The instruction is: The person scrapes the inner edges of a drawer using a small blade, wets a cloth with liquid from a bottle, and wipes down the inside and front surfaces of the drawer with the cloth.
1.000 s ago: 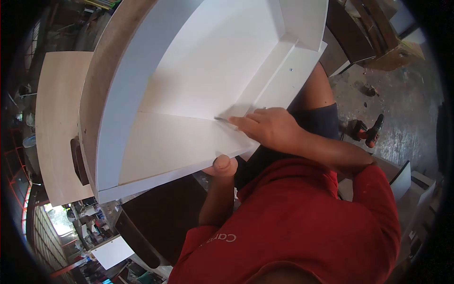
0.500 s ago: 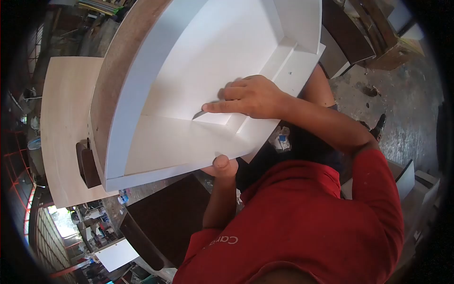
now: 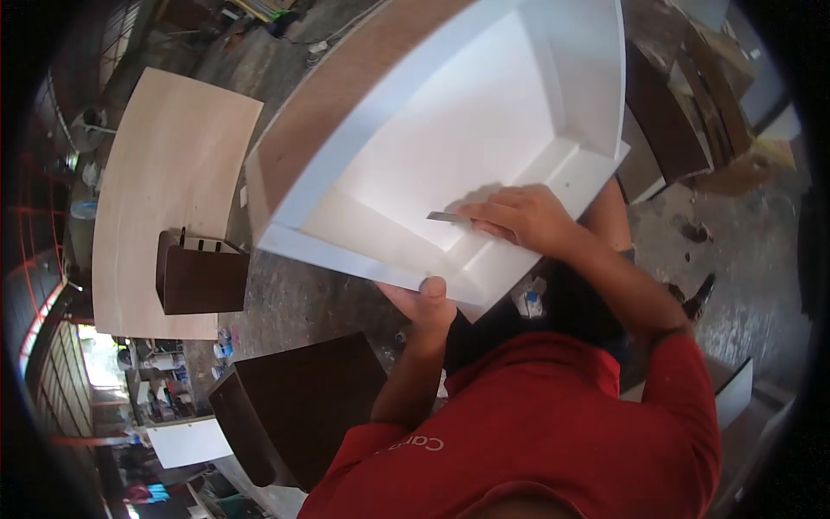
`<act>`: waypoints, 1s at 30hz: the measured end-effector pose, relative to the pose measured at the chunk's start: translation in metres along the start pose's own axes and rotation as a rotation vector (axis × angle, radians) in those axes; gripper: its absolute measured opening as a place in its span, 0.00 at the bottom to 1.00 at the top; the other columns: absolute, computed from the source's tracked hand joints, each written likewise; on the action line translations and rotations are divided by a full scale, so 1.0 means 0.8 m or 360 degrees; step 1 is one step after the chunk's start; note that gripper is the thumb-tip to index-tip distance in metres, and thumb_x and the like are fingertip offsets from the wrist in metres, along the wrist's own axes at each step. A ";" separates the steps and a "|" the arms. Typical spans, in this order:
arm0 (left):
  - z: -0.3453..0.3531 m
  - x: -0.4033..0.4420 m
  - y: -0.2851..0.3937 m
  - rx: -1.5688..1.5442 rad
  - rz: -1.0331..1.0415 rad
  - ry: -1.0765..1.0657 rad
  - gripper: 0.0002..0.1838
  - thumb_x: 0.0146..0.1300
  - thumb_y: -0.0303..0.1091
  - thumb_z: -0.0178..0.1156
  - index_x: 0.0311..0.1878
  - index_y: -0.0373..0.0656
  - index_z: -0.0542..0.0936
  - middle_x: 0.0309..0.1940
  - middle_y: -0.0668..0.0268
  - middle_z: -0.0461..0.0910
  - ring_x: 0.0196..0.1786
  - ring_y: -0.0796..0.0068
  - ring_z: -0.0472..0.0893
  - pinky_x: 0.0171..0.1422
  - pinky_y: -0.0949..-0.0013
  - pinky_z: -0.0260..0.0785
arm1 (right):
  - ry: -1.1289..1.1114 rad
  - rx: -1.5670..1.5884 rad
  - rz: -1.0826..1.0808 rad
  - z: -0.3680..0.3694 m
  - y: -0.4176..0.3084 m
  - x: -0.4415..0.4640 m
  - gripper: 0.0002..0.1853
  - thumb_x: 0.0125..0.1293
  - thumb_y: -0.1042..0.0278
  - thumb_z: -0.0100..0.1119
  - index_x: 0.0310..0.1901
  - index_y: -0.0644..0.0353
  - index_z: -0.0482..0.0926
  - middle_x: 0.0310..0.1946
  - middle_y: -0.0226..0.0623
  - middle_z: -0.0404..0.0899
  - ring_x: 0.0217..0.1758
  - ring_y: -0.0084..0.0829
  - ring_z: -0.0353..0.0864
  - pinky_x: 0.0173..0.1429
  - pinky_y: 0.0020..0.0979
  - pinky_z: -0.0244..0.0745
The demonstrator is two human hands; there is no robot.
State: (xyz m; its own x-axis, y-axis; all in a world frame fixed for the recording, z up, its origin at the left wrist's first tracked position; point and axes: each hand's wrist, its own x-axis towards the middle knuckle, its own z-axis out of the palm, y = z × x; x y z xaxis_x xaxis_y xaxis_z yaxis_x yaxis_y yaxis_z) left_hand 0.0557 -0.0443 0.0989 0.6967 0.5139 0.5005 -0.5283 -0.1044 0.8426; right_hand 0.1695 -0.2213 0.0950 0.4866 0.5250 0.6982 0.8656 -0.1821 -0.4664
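Note:
A white-lined wooden cabinet box (image 3: 458,121) lies tilted across my lap, its open side facing me. My left hand (image 3: 425,303) grips its near edge, thumb over the rim and fingers underneath. Inside the box, my right hand (image 3: 519,221) pinches a thin, flat metal blade (image 3: 445,216), its tip pointing left near an inner corner. Whether the blade has a handle is hidden by my fingers. A narrow white ledge (image 3: 497,238) runs along the box's inner right side, beneath my right hand.
To the left, a pale curved wooden panel (image 3: 164,173) carries a dark brown box (image 3: 203,281). A larger dark brown cabinet piece (image 3: 298,398) stands near my left elbow. More dark boards (image 3: 666,121) and wooden pieces are at upper right. A small plastic packet (image 3: 530,298) lies by my lap.
The cabinet box has shifted right in view and now sits more tilted. My right hand has drawn back from the inner corner, with more of the blade showing. My left hand still grips the edge.

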 end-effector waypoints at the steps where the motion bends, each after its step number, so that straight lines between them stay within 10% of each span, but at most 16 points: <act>1: -0.004 0.001 -0.003 0.0019 -0.0021 -0.0023 0.62 0.60 0.74 0.74 0.79 0.34 0.58 0.65 0.58 0.70 0.66 0.65 0.76 0.66 0.57 0.77 | -0.0041 -0.0082 0.0065 -0.005 -0.007 0.000 0.17 0.71 0.60 0.73 0.60 0.44 0.89 0.33 0.32 0.87 0.35 0.40 0.88 0.40 0.40 0.83; 13: 0.014 0.030 0.023 -0.0036 -0.0028 -0.0008 0.68 0.60 0.65 0.77 0.86 0.34 0.46 0.76 0.53 0.61 0.76 0.61 0.66 0.79 0.54 0.61 | 0.0006 0.0334 0.0850 -0.004 -0.043 -0.019 0.20 0.70 0.63 0.75 0.62 0.51 0.88 0.41 0.41 0.93 0.39 0.36 0.93 0.44 0.35 0.86; 25: 0.017 0.055 0.032 -0.0216 -0.0125 -0.0023 0.57 0.65 0.62 0.73 0.83 0.35 0.56 0.72 0.52 0.69 0.73 0.58 0.73 0.74 0.52 0.69 | 0.1437 0.0501 0.1325 -0.090 -0.005 -0.183 0.20 0.86 0.67 0.56 0.73 0.63 0.76 0.43 0.28 0.83 0.37 0.18 0.80 0.43 0.23 0.77; 30: 0.008 0.069 0.023 -0.0259 -0.0152 -0.0026 0.55 0.65 0.59 0.73 0.82 0.33 0.59 0.71 0.52 0.70 0.72 0.58 0.75 0.74 0.53 0.70 | 0.1369 0.0018 0.1885 -0.104 0.048 -0.341 0.20 0.84 0.65 0.57 0.72 0.62 0.77 0.48 0.39 0.88 0.47 0.26 0.86 0.50 0.28 0.81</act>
State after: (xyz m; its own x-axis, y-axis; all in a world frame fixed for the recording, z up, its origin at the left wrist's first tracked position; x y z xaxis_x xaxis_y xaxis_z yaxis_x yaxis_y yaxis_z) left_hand 0.0875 -0.0234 0.1429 0.7547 0.5007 0.4240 -0.5300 0.0843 0.8438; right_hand 0.0794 -0.4407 -0.0681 0.8201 -0.5722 0.0115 -0.0812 -0.1363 -0.9873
